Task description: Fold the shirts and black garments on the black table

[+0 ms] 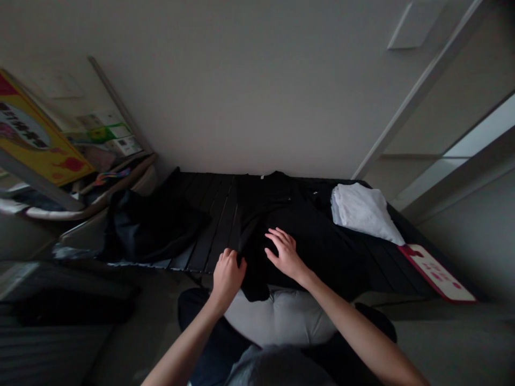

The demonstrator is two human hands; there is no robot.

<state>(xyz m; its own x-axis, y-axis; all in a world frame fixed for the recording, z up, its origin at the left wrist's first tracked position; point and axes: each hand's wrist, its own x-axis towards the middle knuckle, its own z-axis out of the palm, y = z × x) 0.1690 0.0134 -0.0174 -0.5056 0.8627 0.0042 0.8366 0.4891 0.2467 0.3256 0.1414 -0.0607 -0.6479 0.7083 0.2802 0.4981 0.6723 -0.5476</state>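
Black slatted table (213, 236) under black shirt (281, 206), white cloth (362, 210).

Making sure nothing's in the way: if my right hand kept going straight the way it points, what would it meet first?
Most likely the black garment, since the right hand is already over it and seems to touch it, though depth is unclear. Past the garment's edge, the line crosses the slatted table.

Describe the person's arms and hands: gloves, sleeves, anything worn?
The left hand and right hand are bare, with no gloves, watch or ring showing. The left forearm and right forearm are uncovered. A grey top and dark trousers show below.
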